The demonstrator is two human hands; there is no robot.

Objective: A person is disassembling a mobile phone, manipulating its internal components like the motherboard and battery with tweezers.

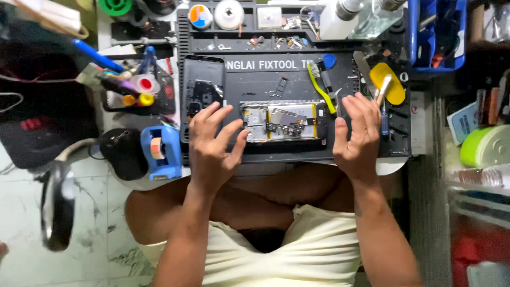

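Dark repair mat (297, 151) on white bench, opened phone (281, 121), back cover (203, 85), yellow brush (320, 86), blue tape dispenser (161, 152)

Bright, even light falls from above on the dark work mat (276, 85), with soft shadows under the hands. The white bottle (340, 16) and marble floor (21, 212) glare pale. The middle is fairly sharp; the edges smear and bend, and the magnifier (57, 207) blurs.

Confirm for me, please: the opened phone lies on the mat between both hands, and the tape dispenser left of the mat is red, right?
Not quite: the tape dispenser is blue, as the head view shows. The opened phone does lie on the mat between the left hand and right hand.
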